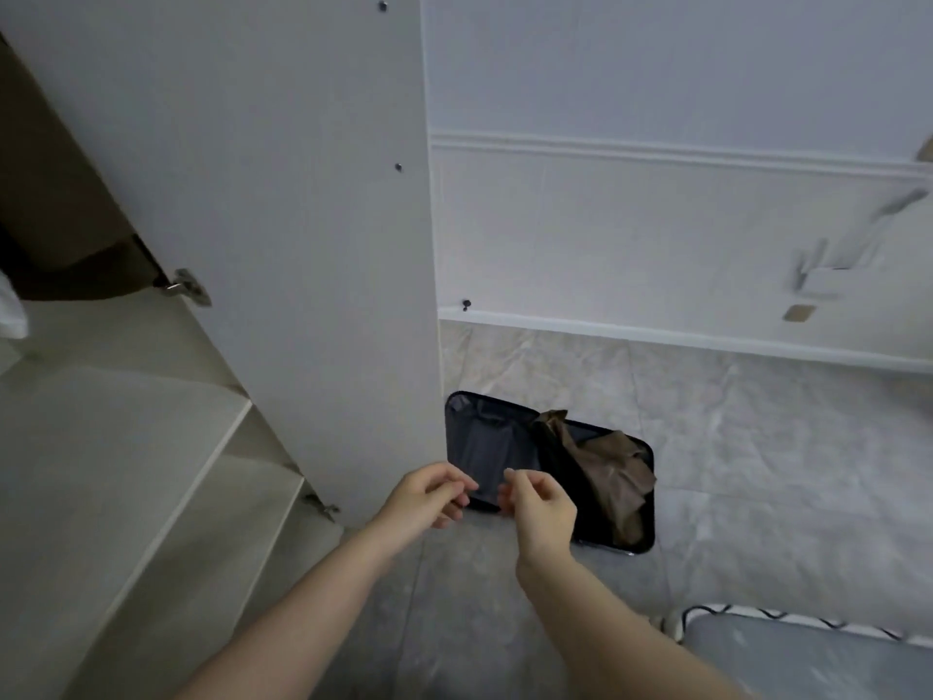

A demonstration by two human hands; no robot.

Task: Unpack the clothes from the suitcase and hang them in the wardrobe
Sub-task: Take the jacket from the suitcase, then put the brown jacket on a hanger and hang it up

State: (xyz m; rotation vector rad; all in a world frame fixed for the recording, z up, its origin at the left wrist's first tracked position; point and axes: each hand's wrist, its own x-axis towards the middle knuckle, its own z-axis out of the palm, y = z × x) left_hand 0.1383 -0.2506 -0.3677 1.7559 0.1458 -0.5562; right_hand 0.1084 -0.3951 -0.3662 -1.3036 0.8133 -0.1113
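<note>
Suitcase first: the dark, rounded-corner hard-shell suitcase (pixel 550 472) lies open flat on the pale marbled floor tiles (pixel 757 447) at lower centre of the frame, with a crumpled brown garment (pixel 613 469) heaped in its right half. Its left half shows only dark lining. I see the white wardrobe door (pixel 303 219) standing open down the middle of the frame, and its lower edge covers the suitcase's left rim. At lower left sit the wardrobe's beige shelves (pixel 126 447), with a metal hinge (pixel 188 287) above them on the door. A white panelled wall (pixel 656 219) fills the upper right. At the lower right corner I make out a grey cushion with black-and-white trim (pixel 808 659), cut off by the frame.

Both of my hands hover in front of the suitcase, close together but apart. My left hand (pixel 421 502) has its fingers loosely curled and grasps nothing I can see. My right hand (pixel 542 505) is likewise loosely curled with thumb and forefinger near each other, and I see nothing between them.

At upper left something brown (pixel 55 194) hangs inside the wardrobe, too dim and cropped for me to identify. A white scrap (pixel 11 315) at the left edge is also cut off.
</note>
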